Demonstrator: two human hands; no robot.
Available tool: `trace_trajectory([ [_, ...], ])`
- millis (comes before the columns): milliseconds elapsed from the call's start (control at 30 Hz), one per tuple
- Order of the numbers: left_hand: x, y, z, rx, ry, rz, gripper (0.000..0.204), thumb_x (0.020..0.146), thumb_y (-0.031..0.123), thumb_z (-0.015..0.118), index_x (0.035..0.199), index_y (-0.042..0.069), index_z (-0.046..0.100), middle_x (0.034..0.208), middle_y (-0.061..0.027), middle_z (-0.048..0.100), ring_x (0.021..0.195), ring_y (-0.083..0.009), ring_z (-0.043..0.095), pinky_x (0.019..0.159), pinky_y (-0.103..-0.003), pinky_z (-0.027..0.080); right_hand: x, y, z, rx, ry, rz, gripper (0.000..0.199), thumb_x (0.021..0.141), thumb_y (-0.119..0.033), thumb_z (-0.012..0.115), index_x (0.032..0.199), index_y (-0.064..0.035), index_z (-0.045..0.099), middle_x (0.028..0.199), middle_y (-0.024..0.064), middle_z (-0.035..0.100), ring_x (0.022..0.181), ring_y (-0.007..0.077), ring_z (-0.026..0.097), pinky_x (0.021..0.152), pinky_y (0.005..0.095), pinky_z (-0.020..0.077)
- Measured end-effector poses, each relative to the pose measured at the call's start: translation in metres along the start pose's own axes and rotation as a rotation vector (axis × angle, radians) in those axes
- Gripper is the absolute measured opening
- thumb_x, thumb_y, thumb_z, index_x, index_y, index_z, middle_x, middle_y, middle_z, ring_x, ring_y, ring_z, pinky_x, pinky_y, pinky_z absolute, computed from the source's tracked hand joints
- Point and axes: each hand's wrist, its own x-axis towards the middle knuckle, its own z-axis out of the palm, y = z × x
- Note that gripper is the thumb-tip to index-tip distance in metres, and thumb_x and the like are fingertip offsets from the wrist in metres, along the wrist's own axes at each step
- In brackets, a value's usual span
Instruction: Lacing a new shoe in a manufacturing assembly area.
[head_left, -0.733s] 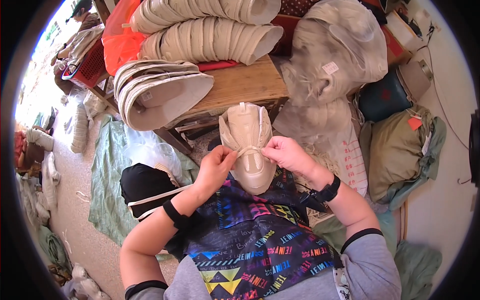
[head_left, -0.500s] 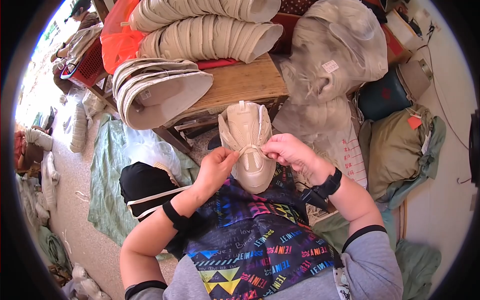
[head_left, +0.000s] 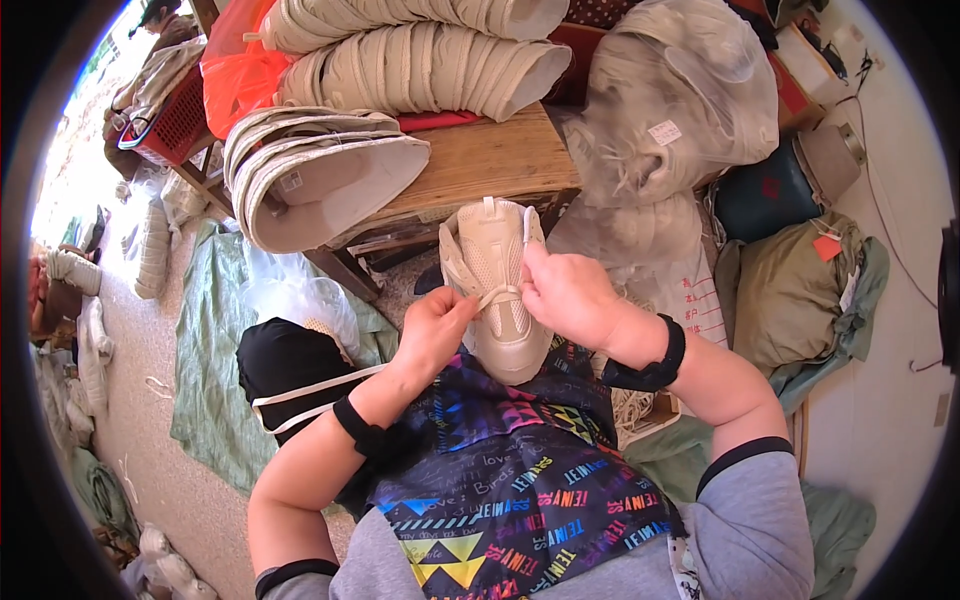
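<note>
A beige shoe upper (head_left: 497, 300) rests on my lap, toe toward me, over a patterned multicoloured apron (head_left: 510, 470). My left hand (head_left: 437, 322) pinches a pale lace (head_left: 497, 295) at the upper's left side. My right hand (head_left: 562, 292) holds the lace end at the right edge, near the tongue. The lace runs taut across the eyelets between both hands.
A wooden bench (head_left: 470, 170) in front carries stacks of beige shoe uppers (head_left: 330, 170) and more stacked uppers (head_left: 420, 60) behind. Clear plastic bags (head_left: 670, 110) of material stand at the right, with olive sacks (head_left: 790, 290). A black bag (head_left: 285, 365) sits at my left on green cloth.
My right hand has moved slightly up along the shoe's right edge, pulling the lace; the left hand stays at the left eyelets.
</note>
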Motion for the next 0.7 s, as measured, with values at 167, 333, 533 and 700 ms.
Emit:
trace_trajectory([
  [167, 0.002, 0.004, -0.001, 0.132, -0.001, 0.061, 0.020, 0.089, 0.018, 0.063, 0.074, 0.004, 0.064, 0.065, 0.0047, 0.054, 0.061, -0.0042, 0.043, 0.055, -0.023, 0.035, 0.001, 0.008, 0.004, -0.037, -0.095, -0.068, 0.023, 0.086, -0.012, 0.057, 0.105, -0.0043, 0.047, 0.067, 0.0188, 0.062, 0.064, 0.0384, 0.064, 0.057, 0.0453, 0.0489],
  [333, 0.005, 0.003, 0.006, 0.256, 0.072, 0.191, 0.019, 0.089, 0.018, 0.063, 0.074, 0.005, 0.063, 0.062, 0.0005, 0.053, 0.058, -0.0088, 0.045, 0.055, -0.027, 0.038, 0.011, 0.002, -0.013, 0.494, -0.373, 0.231, 0.019, 0.091, -0.010, 0.055, 0.106, -0.0036, 0.044, 0.068, 0.0186, 0.062, 0.063, 0.0383, 0.064, 0.055, 0.0436, 0.0489],
  [533, -0.009, 0.053, -0.008, 0.961, 0.028, 0.610, 0.014, 0.080, 0.016, 0.071, 0.082, 0.006, 0.061, 0.086, -0.0094, 0.058, 0.082, -0.0300, 0.057, 0.072, -0.039, 0.047, 0.007, 0.012, -0.004, 0.128, -0.226, -0.134, 0.021, 0.090, -0.006, 0.054, 0.105, -0.0002, 0.040, 0.069, 0.0199, 0.062, 0.067, 0.0424, 0.063, 0.055, 0.0459, 0.0482],
  [700, 0.006, 0.068, -0.013, 1.208, -0.047, 0.842, 0.034, 0.066, 0.013, 0.080, 0.092, 0.009, 0.060, 0.102, -0.0075, 0.053, 0.100, -0.0293, 0.051, 0.082, -0.042, 0.045, 0.011, 0.004, -0.019, -0.040, -0.406, -0.185, 0.026, 0.084, -0.004, 0.057, 0.102, 0.0024, 0.040, 0.068, 0.0204, 0.061, 0.066, 0.0429, 0.062, 0.056, 0.0488, 0.0474],
])
